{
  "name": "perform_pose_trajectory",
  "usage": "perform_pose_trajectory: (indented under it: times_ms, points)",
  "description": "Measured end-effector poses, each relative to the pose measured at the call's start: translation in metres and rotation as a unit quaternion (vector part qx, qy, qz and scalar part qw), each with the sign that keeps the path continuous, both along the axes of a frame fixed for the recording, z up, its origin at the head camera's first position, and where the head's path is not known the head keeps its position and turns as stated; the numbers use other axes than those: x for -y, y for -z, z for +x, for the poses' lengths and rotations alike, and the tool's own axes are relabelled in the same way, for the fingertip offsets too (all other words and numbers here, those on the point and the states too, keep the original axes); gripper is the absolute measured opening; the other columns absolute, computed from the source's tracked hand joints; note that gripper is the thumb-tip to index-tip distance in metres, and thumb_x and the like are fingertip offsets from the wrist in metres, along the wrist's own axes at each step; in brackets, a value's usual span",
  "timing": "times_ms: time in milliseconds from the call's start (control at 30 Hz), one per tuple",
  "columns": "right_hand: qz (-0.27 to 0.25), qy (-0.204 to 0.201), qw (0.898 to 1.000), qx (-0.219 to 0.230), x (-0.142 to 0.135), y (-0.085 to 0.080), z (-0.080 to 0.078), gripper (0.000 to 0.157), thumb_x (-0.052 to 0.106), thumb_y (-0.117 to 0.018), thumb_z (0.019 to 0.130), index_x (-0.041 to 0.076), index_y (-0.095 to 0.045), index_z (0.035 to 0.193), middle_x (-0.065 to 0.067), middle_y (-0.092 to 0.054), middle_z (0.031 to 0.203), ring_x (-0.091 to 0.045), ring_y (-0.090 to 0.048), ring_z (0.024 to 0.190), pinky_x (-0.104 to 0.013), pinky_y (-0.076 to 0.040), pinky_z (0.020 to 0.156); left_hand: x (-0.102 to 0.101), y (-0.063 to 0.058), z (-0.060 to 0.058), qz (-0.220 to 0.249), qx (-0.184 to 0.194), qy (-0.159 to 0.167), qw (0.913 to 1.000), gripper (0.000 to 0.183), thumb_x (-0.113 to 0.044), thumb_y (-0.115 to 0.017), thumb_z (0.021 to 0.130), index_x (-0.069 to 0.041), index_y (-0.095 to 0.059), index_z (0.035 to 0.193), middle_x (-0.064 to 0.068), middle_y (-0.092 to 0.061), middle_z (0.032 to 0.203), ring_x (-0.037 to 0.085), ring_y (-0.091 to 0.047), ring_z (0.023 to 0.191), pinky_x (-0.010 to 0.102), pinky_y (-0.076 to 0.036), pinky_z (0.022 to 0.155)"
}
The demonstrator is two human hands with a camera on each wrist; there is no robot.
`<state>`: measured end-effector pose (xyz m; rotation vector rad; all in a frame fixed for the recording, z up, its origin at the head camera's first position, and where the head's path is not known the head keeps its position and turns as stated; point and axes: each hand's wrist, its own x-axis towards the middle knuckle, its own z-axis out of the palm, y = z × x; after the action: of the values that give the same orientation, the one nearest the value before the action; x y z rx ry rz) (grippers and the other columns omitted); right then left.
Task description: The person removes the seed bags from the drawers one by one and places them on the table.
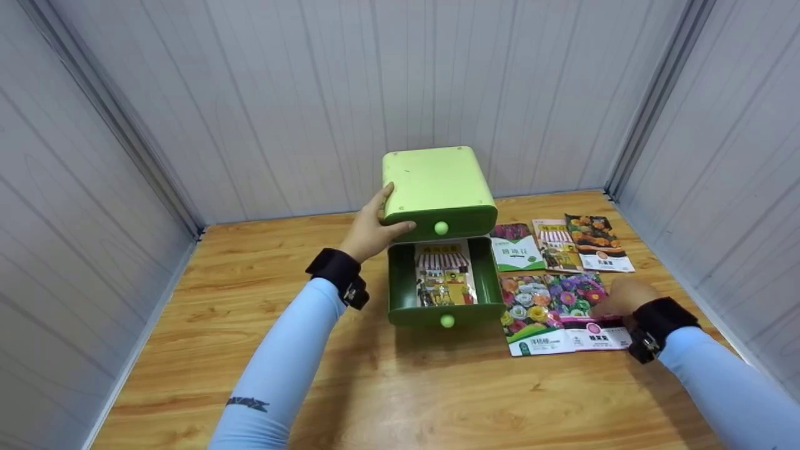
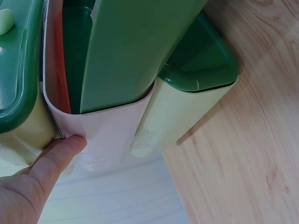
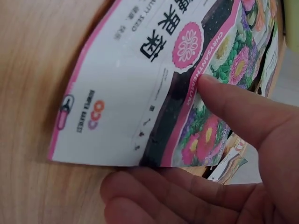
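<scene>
A stacked drawer box has a yellow-green top unit [image 1: 437, 178] with green drawer fronts and round knobs. My left hand [image 1: 370, 231] rests against the left side of the top unit, its thumb extended across the drawer front. In the left wrist view one fingertip [image 2: 74, 142] touches near the pink middle unit [image 2: 105, 128]. Below the top drawer, a green drawer [image 1: 400, 284] is pulled out with a seed packet [image 1: 445, 275] lying in it. My right hand [image 3: 252, 126] pinches a chrysanthemum seed packet [image 3: 121, 93], thumb on its face, fingers at its edge.
Beside the right hand's packet lies one with multicoloured blooms [image 1: 531, 306]. Behind are a white-and-green packet [image 1: 519, 253], a striped-awning packet [image 1: 558, 247] and an orange-flower packet [image 1: 599, 240]. Pale panel walls [image 1: 281, 106] enclose the wooden table [image 1: 275, 281] on three sides.
</scene>
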<state>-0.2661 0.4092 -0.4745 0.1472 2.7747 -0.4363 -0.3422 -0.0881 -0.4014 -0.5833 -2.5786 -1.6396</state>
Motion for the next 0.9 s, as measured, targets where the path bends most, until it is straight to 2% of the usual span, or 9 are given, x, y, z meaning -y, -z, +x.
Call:
perform_pose_trajectory:
  times_ms: [133, 267, 367, 467, 533, 600, 667, 767, 900]
  points:
    - [0.001, -0.009, 1.000, -0.008, 0.002, -0.002, 0.001, 0.044, 0.038, -0.085, 0.084, 0.015, -0.054, 0.063, 0.002, -0.055, 0.061, -0.015, -0.054, 0.055, -0.025, -0.042, 0.052, 0.000, 0.000, 0.000, -0.005, 0.000, 0.000, 1.0000, 0.095, -0.025, -0.079, 0.103, -0.018, -0.018, 0.176, 0.017, -0.029, 0.178, 0.035, -0.062, 0.139, 0.047, -0.054, 0.111]
    - [-0.030, 0.003, 1.000, -0.008, 0.006, -0.008, 0.000, 0.039, 0.033, -0.083, 0.089, 0.010, -0.064, 0.064, 0.000, -0.062, 0.052, -0.010, -0.057, 0.042, -0.023, -0.045, 0.044, 0.000, 0.000, 0.000, 0.006, 0.008, 0.006, 0.9999, 0.096, -0.024, -0.079, 0.103, -0.020, -0.017, 0.176, 0.021, -0.041, 0.170, 0.034, -0.069, 0.129, 0.045, -0.058, 0.104]
    - [-0.052, 0.007, 0.998, -0.019, 0.010, -0.017, -0.004, 0.041, 0.031, -0.080, 0.094, 0.009, -0.067, 0.062, 0.004, -0.056, 0.047, -0.007, -0.050, 0.040, -0.023, -0.041, 0.043, 0.000, 0.000, 0.000, 0.012, 0.011, 0.007, 0.9998, 0.096, -0.023, -0.079, 0.103, -0.020, -0.016, 0.176, 0.024, -0.051, 0.161, 0.034, -0.071, 0.123, 0.042, -0.059, 0.100]
    - [-0.068, 0.001, 0.996, -0.050, 0.017, -0.026, -0.010, 0.048, 0.031, -0.078, 0.096, 0.014, -0.055, 0.057, 0.009, -0.042, 0.047, -0.007, -0.038, 0.042, -0.025, -0.033, 0.046, 0.000, 0.000, 0.001, 0.010, 0.009, 0.006, 0.9999, 0.096, -0.023, -0.079, 0.103, -0.020, -0.017, 0.176, 0.025, -0.056, 0.155, 0.034, -0.072, 0.122, 0.041, -0.059, 0.098]
    - [-0.072, -0.013, 0.994, -0.083, 0.025, -0.032, -0.014, 0.045, 0.033, -0.079, 0.096, 0.012, -0.055, 0.064, 0.007, -0.041, 0.053, -0.010, -0.039, 0.048, -0.028, -0.034, 0.051, 0.000, 0.000, 0.001, 0.012, 0.011, 0.007, 0.9998, 0.096, -0.023, -0.078, 0.104, -0.019, -0.016, 0.176, 0.027, -0.058, 0.153, 0.035, -0.072, 0.122, 0.042, -0.059, 0.098]
    - [-0.078, -0.027, 0.990, -0.116, 0.036, -0.039, -0.015, 0.041, 0.034, -0.079, 0.096, -0.001, -0.064, 0.081, -0.009, -0.057, 0.065, -0.023, -0.056, 0.058, -0.036, -0.048, 0.057, 0.000, 0.000, 0.001, 0.013, 0.011, 0.007, 0.9998, 0.096, -0.022, -0.078, 0.104, -0.019, -0.016, 0.176, 0.026, -0.054, 0.158, 0.035, -0.071, 0.125, 0.043, -0.059, 0.101]
    - [-0.087, -0.037, 0.986, -0.138, 0.048, -0.047, -0.015, 0.052, 0.035, -0.079, 0.098, -0.014, -0.066, 0.111, -0.028, -0.069, 0.093, -0.040, -0.068, 0.083, -0.050, -0.058, 0.076, 0.000, 0.000, 0.001, 0.014, 0.012, 0.007, 0.9998, 0.096, -0.022, -0.078, 0.104, -0.019, -0.016, 0.176, 0.026, -0.051, 0.160, 0.036, -0.070, 0.127, 0.044, -0.058, 0.103]
    - [-0.111, -0.042, 0.981, -0.155, 0.066, -0.060, -0.014, 0.075, 0.037, -0.078, 0.100, -0.020, -0.053, 0.143, -0.043, -0.060, 0.136, -0.055, -0.063, 0.120, -0.064, -0.055, 0.100, 0.000, 0.000, 0.001, 0.011, 0.011, 0.006, 0.9999, 0.096, -0.022, -0.078, 0.104, -0.019, -0.016, 0.176, 0.025, -0.049, 0.163, 0.036, -0.068, 0.130, 0.046, -0.057, 0.106]
    - [-0.145, -0.050, 0.974, -0.164, 0.090, -0.077, -0.012, 0.075, 0.039, -0.078, 0.101, -0.016, -0.053, 0.145, -0.039, -0.061, 0.135, -0.052, -0.064, 0.119, -0.061, -0.055, 0.099, 0.001, -0.001, 0.001, 0.006, 0.008, 0.005, 0.9999, 0.096, -0.023, -0.078, 0.104, -0.019, -0.016, 0.176, 0.026, -0.053, 0.159, 0.035, -0.069, 0.128, 0.045, -0.057, 0.105]
